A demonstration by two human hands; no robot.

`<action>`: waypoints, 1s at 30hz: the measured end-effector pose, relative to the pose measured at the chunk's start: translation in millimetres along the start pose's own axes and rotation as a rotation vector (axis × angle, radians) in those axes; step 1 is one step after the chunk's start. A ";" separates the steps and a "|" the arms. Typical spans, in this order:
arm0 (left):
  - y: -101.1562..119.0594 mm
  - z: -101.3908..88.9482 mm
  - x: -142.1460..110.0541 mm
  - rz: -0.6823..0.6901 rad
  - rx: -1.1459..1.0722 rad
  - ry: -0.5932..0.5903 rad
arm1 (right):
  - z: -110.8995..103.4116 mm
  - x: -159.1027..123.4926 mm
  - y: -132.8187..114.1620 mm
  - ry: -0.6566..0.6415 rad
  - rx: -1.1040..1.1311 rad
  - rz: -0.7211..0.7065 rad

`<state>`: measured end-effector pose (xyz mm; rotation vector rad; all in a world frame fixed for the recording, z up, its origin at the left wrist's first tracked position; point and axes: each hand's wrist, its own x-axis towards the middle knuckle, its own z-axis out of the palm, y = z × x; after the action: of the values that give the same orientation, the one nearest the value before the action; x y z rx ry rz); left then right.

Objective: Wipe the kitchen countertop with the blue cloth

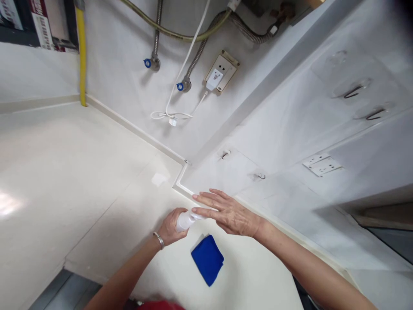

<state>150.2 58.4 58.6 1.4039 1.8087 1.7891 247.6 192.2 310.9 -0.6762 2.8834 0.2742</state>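
Overall, the pale countertop [80, 181] spans the lower left area and is cut off by the left edge. The right hand [234, 216] has its fingers extended and partly spread. The blue cloth [208, 260] lies on the countertop, near both hands. The left hand [168, 229] has thumb and fingers closed around the white container [184, 221], located between the hands. Right fingertips partly hide the container's upper end; contact there cannot be determined.

Smooth plastic container [183, 222], matt cloth [208, 260].
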 end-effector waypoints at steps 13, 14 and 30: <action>-5.5 5.4 -1.1 -0.024 -0.003 -0.013 | 15.5 13.2 9.1 0.028 -0.193 -0.355; -5.4 5.7 -1.2 -0.027 -0.003 -0.012 | 19.8 12.6 6.0 0.031 -0.202 -0.332; -9.9 16.2 -7.9 -0.045 0.009 0.064 | 11.2 72.5 -30.0 -0.292 0.442 0.762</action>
<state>161.6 65.1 42.9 1.3133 1.8668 1.8249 198.4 137.6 281.1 0.5047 2.6334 -0.1686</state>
